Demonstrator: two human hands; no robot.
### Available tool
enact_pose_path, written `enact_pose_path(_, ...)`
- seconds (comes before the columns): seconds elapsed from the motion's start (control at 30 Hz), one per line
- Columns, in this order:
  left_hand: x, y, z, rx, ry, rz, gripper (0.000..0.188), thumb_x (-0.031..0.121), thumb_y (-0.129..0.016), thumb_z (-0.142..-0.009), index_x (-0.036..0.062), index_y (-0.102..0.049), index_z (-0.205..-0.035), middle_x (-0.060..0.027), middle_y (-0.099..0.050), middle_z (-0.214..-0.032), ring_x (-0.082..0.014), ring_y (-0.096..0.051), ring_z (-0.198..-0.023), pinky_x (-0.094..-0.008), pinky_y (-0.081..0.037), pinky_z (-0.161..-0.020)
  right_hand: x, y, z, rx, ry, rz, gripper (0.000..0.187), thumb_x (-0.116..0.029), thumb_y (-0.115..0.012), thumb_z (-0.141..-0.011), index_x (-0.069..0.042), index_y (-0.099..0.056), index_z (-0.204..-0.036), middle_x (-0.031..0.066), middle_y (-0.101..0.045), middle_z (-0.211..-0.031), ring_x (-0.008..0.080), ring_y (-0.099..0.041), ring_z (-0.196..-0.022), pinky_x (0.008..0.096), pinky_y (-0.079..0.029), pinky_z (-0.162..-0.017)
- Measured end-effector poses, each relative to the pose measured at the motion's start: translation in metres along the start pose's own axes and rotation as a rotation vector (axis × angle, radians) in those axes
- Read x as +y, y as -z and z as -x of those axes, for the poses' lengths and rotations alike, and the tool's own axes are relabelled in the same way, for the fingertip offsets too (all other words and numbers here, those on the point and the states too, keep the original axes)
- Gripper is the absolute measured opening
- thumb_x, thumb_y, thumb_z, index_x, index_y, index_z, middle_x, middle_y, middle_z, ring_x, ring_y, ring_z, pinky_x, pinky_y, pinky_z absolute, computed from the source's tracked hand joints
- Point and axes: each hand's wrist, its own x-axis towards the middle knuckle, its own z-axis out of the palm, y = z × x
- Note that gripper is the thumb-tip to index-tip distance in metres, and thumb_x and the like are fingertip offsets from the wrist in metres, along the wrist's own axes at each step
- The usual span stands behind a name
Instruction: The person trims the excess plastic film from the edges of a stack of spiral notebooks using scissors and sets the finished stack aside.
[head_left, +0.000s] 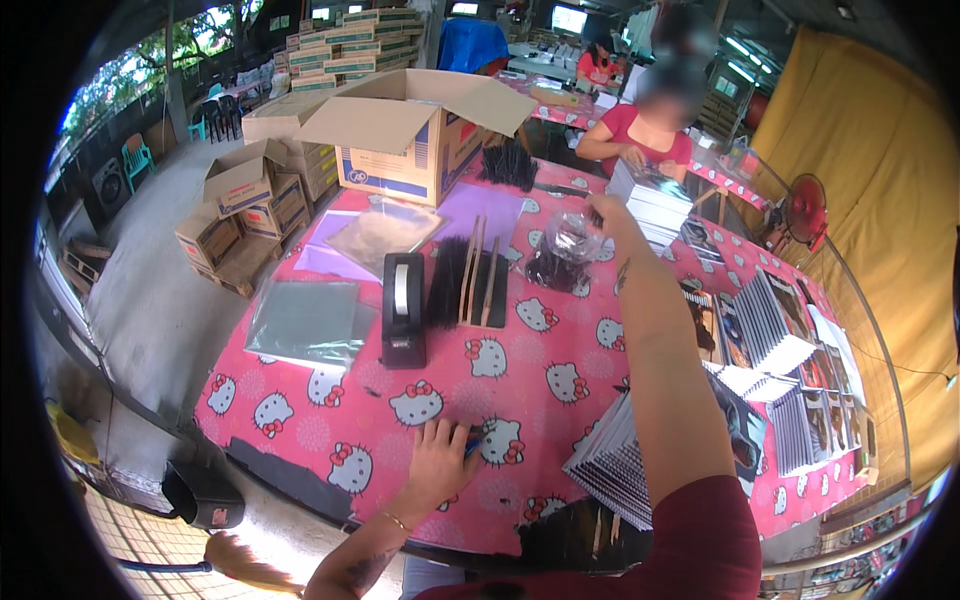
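My left hand (440, 462) rests palm down on the pink patterned tablecloth (540, 385), near the table's front edge. Between its thumb and forefinger shows a small blue and dark thing (474, 442), mostly covered. Stretched far across the table, my right hand (606, 213) has its fingers bent in. What they hold, if anything, is too small to make out. Just left of that hand lies a crumpled clear plastic bag (574, 234) with black contents. A stack of white-edged booklets (650, 205) stands just beyond the same hand.
A black tape dispenser (404, 330), wooden sticks (478, 275), black bristly strands (448, 285) and clear plastic sheets (305, 320) lie at left. Behind them stands an opened carton (395, 165). Booklet piles (615, 460) flank my right arm. A co-worker (650, 140) handles booklets opposite.
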Motion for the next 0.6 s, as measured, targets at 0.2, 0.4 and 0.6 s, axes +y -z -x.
enact_pose_path(0.2, -0.002, 0.0, 0.001, 0.009, 0.012, 0.025, 0.046, 0.024, -0.072, -0.075, 0.0038, -0.056, -0.112, -0.0123, -0.054, -0.1, -0.0318, -0.052, -0.094, -0.0435, -0.043, -0.078, -0.005, -0.019, 0.009, -0.065, -0.065, 0.33, 0.044, -0.026, -0.07, -0.083, -0.014, -0.059, -0.124, 0.0089, -0.047, -0.138, 0.0301, -0.052, -0.119, 0.0497, -0.056, -0.085)
enact_pose_path(0.4, -0.007, -0.004, 0.006, 0.071, 0.044, 0.154, 0.04, 0.019, -0.071, -0.075, 0.0032, -0.054, -0.108, -0.015, -0.055, -0.094, -0.0344, -0.053, -0.09, -0.0446, -0.044, -0.075, -0.064, 0.02, 0.088, -0.069, 0.512, 0.722, 0.051, -0.04, -0.067, -0.084, -0.001, -0.062, -0.117, 0.0134, -0.064, -0.106, 0.0225, -0.065, -0.086, 0.0379, -0.055, -0.059)
enact_pose_path(0.6, 0.005, 0.008, 0.019, 0.178, 0.18, 0.516, 0.033, 0.008, -0.061, -0.082, -0.0024, -0.053, -0.113, -0.0187, -0.063, -0.097, -0.0351, -0.064, -0.082, -0.0387, -0.052, -0.073, -0.065, 0.068, 0.296, -0.661, 0.768, 0.823, 0.062, -0.047, -0.06, -0.09, -0.01, -0.049, -0.137, 0.0064, -0.054, -0.134, 0.0196, -0.048, -0.127, 0.039, -0.035, -0.106)
